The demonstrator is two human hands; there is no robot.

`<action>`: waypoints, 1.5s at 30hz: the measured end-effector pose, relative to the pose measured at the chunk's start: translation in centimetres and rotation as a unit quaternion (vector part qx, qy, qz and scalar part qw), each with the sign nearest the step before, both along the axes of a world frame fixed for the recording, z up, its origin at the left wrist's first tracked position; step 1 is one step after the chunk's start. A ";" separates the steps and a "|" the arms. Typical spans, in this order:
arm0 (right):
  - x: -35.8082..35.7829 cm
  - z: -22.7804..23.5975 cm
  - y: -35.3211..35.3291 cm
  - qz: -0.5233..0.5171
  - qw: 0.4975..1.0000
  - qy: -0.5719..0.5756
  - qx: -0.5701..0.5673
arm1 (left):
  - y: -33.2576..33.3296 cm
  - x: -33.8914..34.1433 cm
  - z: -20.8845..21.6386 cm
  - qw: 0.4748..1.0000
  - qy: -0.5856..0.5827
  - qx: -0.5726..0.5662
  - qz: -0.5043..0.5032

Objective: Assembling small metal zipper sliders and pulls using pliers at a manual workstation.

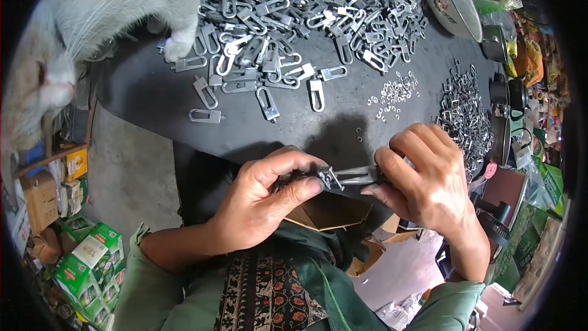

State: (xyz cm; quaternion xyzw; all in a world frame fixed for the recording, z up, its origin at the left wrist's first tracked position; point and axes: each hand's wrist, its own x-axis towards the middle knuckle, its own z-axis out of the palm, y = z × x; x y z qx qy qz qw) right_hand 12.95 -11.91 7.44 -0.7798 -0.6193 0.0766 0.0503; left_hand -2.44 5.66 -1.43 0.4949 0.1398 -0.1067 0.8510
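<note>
My left hand (260, 199) is closed, pinching a small metal fitting (331, 177) between thumb and forefinger; part of it is hidden by the fingers. My right hand (425, 178) grips long-nosed pliers (360, 175), their jaws pointing left and meeting the fitting. Its fingers cover the handles. Beyond the hands, a heap of silvery U-shaped metal shackles (263, 55) spreads over the dark tabletop (153, 95). Small open metal rings (398, 90) lie scattered in front of my right hand. Farther right sits a pile of small metal fittings (463, 107).
A white and orange cat (128, 9) stands at the far left, its paws by the shackles. A floral enamel bowl (452, 3) stands at the far right. An open cardboard box (331, 213) is below my hands. Green cartons (92, 270) are stacked at lower left.
</note>
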 end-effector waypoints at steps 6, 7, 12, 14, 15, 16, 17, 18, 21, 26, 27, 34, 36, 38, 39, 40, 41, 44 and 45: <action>-1.2 -0.9 -0.6 -0.020 1.000 -0.001 0.023 | -0.9 -0.3 -1.1 0.989 -0.077 0.113 0.051; -1.4 -1.0 -0.8 -0.028 0.999 -0.008 0.024 | -1.1 -0.1 -1.4 0.977 -0.109 0.171 0.060; -2.3 -1.5 -2.2 -0.061 0.998 -0.002 0.008 | -1.3 0.2 -1.5 0.981 -0.101 0.160 0.043; -2.8 -1.6 -2.8 -0.078 0.997 0.026 -0.005 | -1.2 0.2 -1.0 0.984 -0.089 0.152 0.019; -3.1 -1.6 -2.8 -0.081 0.996 0.031 -0.002 | -1.0 0.0 -0.3 0.990 -0.048 0.136 -0.007; -3.4 -1.4 -3.2 -0.076 0.996 0.035 0.010 | -0.9 -0.2 0.2 0.992 -0.006 0.121 -0.031; -3.8 -1.0 -3.9 -0.092 0.995 0.044 -0.006 | -1.5 -0.5 0.4 0.994 0.010 0.100 -0.036; -4.2 -1.2 -4.0 -0.097 0.993 0.061 -0.005 | -1.8 -0.9 0.4 0.993 -0.025 0.104 -0.051; -5.3 -1.5 -5.6 -0.125 0.988 0.082 -0.026 | -3.6 -1.9 -2.0 0.993 -0.047 0.021 -0.102; -5.3 -2.4 -10.9 -0.258 0.965 -0.017 0.051 | -4.8 -3.0 -4.7 0.981 0.079 0.033 -0.173; -5.1 -3.1 -13.6 -0.332 0.942 -0.036 0.020 | -4.8 -3.4 -6.6 0.965 0.136 0.018 -0.222; -4.6 -6.3 -18.3 -0.505 0.848 -0.157 -0.015 | -8.1 -4.9 -11.7 0.982 0.056 -0.174 -0.053; -4.2 -7.7 -19.5 -0.493 0.851 -0.183 -0.004 | -8.1 -5.0 -11.7 0.975 0.085 -0.189 -0.081; -4.2 -8.1 -19.7 -0.476 0.855 -0.206 0.007 | -8.9 -6.6 -13.5 0.978 0.050 -0.182 -0.088; -4.1 -8.1 -19.7 -0.486 0.849 -0.208 -0.002 | -8.7 -6.7 -13.7 0.970 0.040 -0.221 -0.094; -4.0 -8.0 -19.6 -0.495 0.843 -0.210 -0.011 | -8.7 -6.8 -13.8 0.971 0.039 -0.217 -0.093; -3.9 -8.0 -19.6 -0.489 0.847 -0.209 -0.002 | -8.8 -7.0 -13.9 0.968 0.054 -0.232 -0.080; -3.7 -8.4 -20.0 -0.501 0.840 -0.206 0.013 | -9.0 -7.4 -14.0 0.948 -0.035 -0.315 -0.026; -3.7 -8.4 -20.3 -0.493 0.843 -0.214 0.021 | -7.8 -5.8 -11.5 0.957 0.067 -0.267 -0.088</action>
